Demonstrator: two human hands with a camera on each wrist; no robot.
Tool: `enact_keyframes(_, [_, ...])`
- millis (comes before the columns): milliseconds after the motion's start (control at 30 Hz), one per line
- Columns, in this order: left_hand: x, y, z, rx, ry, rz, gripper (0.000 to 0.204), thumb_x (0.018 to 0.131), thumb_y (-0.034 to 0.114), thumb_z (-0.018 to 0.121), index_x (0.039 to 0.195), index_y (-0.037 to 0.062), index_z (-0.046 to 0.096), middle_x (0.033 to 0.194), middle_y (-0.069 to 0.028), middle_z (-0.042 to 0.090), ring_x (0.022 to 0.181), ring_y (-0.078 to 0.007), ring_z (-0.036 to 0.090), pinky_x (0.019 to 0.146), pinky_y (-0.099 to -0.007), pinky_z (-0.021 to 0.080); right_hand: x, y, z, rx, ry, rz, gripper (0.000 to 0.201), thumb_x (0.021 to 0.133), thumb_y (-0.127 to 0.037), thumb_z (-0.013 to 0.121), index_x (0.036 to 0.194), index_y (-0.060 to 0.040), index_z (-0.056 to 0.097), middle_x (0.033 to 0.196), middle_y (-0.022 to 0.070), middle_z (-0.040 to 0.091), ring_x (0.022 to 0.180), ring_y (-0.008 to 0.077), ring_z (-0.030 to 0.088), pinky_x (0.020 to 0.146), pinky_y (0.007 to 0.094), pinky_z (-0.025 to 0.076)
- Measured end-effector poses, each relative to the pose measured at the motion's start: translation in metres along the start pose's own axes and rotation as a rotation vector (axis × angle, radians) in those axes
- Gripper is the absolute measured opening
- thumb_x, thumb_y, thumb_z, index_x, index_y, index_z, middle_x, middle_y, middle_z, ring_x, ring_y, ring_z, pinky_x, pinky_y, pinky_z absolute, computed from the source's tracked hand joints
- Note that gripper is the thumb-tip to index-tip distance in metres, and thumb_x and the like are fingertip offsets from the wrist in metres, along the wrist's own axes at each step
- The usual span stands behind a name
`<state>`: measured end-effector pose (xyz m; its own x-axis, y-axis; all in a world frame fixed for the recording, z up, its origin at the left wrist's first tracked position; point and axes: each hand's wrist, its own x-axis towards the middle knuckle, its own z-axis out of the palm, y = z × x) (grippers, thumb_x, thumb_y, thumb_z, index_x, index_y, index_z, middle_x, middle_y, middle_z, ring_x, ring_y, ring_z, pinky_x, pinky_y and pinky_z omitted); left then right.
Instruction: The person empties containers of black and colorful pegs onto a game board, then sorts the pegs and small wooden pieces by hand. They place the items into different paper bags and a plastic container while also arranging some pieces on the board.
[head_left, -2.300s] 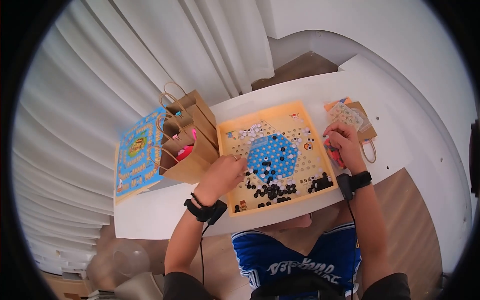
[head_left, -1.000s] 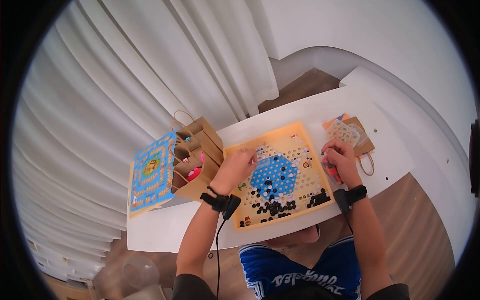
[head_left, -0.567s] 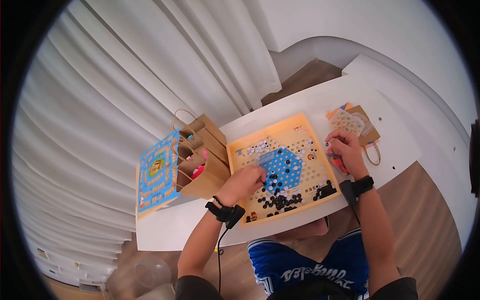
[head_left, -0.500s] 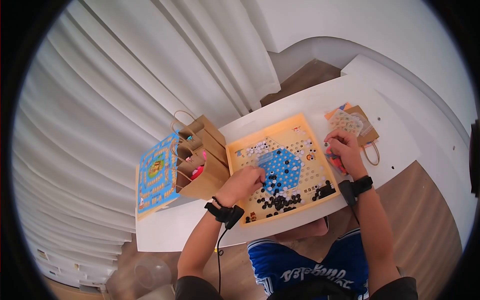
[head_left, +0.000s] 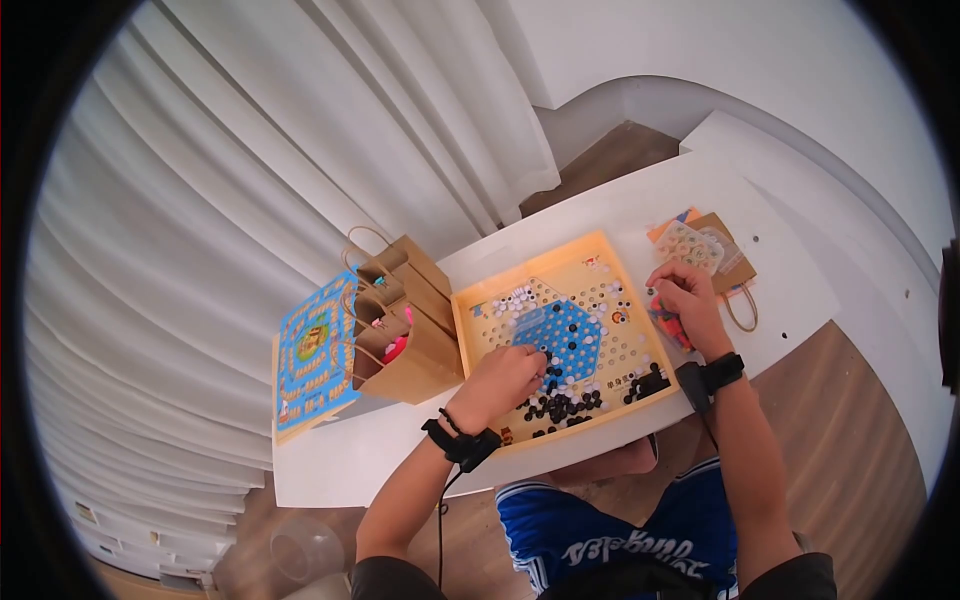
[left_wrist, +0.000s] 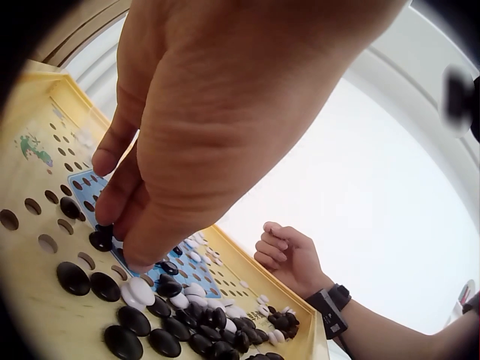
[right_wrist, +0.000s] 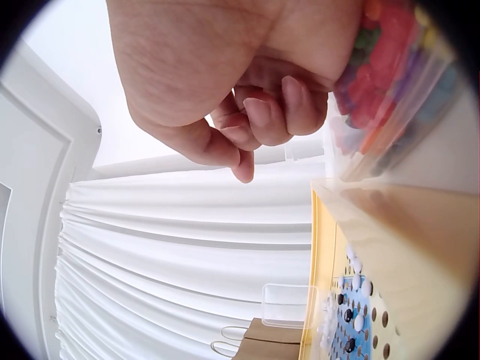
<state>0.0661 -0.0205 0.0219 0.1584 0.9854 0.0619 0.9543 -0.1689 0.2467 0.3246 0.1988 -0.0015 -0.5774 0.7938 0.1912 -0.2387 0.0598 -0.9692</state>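
My left hand (head_left: 508, 380) is low over the near left part of a wooden tray-like game board (head_left: 550, 262), its thumb and fingertips together at a black go stone (left_wrist: 100, 240). Many black stones (head_left: 560, 405) and some white ones lie below the fingers. A blue hexagon (head_left: 580, 345) with holes fills the board's middle. White stones (head_left: 517, 299) cluster at its upper left. My right hand (head_left: 690, 300) rests beside the board's right edge with fingers loosely curled and nothing between them. Against it lies a clear bag of colourful pieces (right_wrist: 382, 67).
Brown paper bags (head_left: 415, 345) and a blue printed board (head_left: 315, 340) stand left of the game board. At the right lie a clear plastic pack (head_left: 690, 247) and a flat brown paper bag (head_left: 735, 265). The white table (head_left: 330, 465) ends close to my lap.
My left hand reached up over the board's left side, then came down and right to the near stones. The view shifted a little. My right hand stays beside the board.
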Motion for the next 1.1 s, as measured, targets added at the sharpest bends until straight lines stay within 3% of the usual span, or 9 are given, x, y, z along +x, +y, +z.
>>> enact_keyframes(300, [0.008, -0.01, -0.01, -0.163, -0.14, -0.093, 0.013, 0.085, 0.01, 0.074, 0.093, 0.0029, 0.067, 0.082, -0.0159, 0.069, 0.082, -0.0344, 0.069, 0.073, -0.0423, 0.054, 0.0, 0.001, 0.001, -0.002, 0.01, 0.005, 0.01, 0.096, -0.008, 0.064, 0.093, -0.0032, 0.072, 0.069, -0.0092, 0.05, 0.061, -0.0007, 0.04, 0.056, 0.0188, 0.032])
enact_keyframes(367, [0.011, -0.022, -0.015, -0.161, 0.058, -0.066, 0.014, 0.084, 0.009, 0.075, 0.095, 0.0023, 0.067, 0.08, -0.0155, 0.068, 0.078, -0.0336, 0.068, 0.072, -0.0421, 0.054, 0.0, 0.002, -0.001, -0.017, 0.025, 0.019, 0.01, 0.096, -0.008, 0.064, 0.093, -0.0033, 0.072, 0.069, -0.0093, 0.05, 0.062, -0.0007, 0.04, 0.056, 0.0186, 0.033])
enact_keyframes(400, [0.018, -0.024, -0.023, -0.163, 0.056, -0.067, 0.014, 0.084, 0.009, 0.075, 0.095, 0.0023, 0.067, 0.08, -0.0155, 0.068, 0.078, -0.0336, 0.068, 0.072, -0.0421, 0.054, 0.001, 0.003, -0.002, 0.001, 0.006, 0.016, 0.01, 0.096, -0.008, 0.064, 0.093, -0.0037, 0.072, 0.07, -0.0093, 0.05, 0.062, -0.0007, 0.041, 0.057, 0.0184, 0.035])
enact_keyframes(467, [0.03, -0.027, -0.042, -0.196, 0.177, -0.265, 0.015, 0.084, 0.008, 0.075, 0.095, 0.0024, 0.067, 0.082, -0.015, 0.067, 0.079, -0.0321, 0.067, 0.074, -0.0413, 0.054, 0.001, 0.005, -0.002, 0.021, -0.02, 0.016, 0.01, 0.096, -0.008, 0.064, 0.093, -0.004, 0.072, 0.07, -0.0093, 0.051, 0.063, -0.0007, 0.041, 0.058, 0.0181, 0.036])
enact_keyframes(600, [0.033, -0.036, -0.04, -0.081, 0.327, -0.177, 0.015, 0.085, 0.007, 0.075, 0.096, 0.0025, 0.066, 0.084, -0.0149, 0.066, 0.081, -0.031, 0.066, 0.075, -0.0405, 0.054, 0.0, -0.001, 0.001, -0.008, 0.012, 0.021, 0.009, 0.096, -0.009, 0.064, 0.094, -0.0042, 0.072, 0.071, -0.009, 0.051, 0.063, -0.0004, 0.041, 0.059, 0.0178, 0.037])
enact_keyframes(667, [0.022, -0.022, -0.034, -0.091, 0.223, -0.1, 0.016, 0.085, 0.008, 0.074, 0.097, 0.0026, 0.066, 0.088, -0.0149, 0.065, 0.084, -0.0305, 0.066, 0.075, -0.0398, 0.054, -0.001, -0.001, 0.001, -0.013, 0.039, 0.033, 0.009, 0.096, -0.009, 0.064, 0.094, -0.004, 0.072, 0.071, -0.0089, 0.052, 0.063, -0.0003, 0.042, 0.058, 0.0179, 0.036])
enact_keyframes(700, [0.016, -0.019, -0.032, -0.143, 0.057, -0.106, 0.017, 0.086, 0.011, 0.075, 0.099, 0.0039, 0.066, 0.089, -0.0136, 0.066, 0.084, -0.0307, 0.067, 0.075, -0.0404, 0.054, -0.001, 0.0, 0.0, -0.005, 0.026, 0.025, 0.01, 0.096, -0.009, 0.064, 0.094, -0.0039, 0.072, 0.071, -0.0088, 0.052, 0.063, -0.0002, 0.042, 0.058, 0.018, 0.036])
enact_keyframes(800, [-0.006, 0.012, -0.031, -0.168, -0.173, -0.087, 0.017, 0.086, 0.014, 0.075, 0.098, 0.0049, 0.065, 0.089, -0.0123, 0.066, 0.084, -0.0311, 0.067, 0.075, -0.0406, 0.054, 0.002, 0.003, -0.004, -0.006, 0.004, 0.021, 0.01, 0.096, -0.009, 0.063, 0.095, -0.0038, 0.072, 0.072, -0.0085, 0.053, 0.063, -0.0002, 0.042, 0.058, 0.018, 0.036])
enact_keyframes(1100, [-0.014, 0.02, -0.013, -0.026, -0.188, -0.029, 0.014, 0.086, 0.013, 0.073, 0.095, 0.006, 0.064, 0.091, -0.0117, 0.067, 0.087, -0.0357, 0.067, 0.075, -0.0457, 0.054, -0.001, 0.002, -0.001, -0.01, 0.023, 0.004, 0.01, 0.096, -0.009, 0.064, 0.094, -0.0035, 0.072, 0.071, -0.0083, 0.054, 0.062, -0.0004, 0.043, 0.057, 0.0186, 0.034])
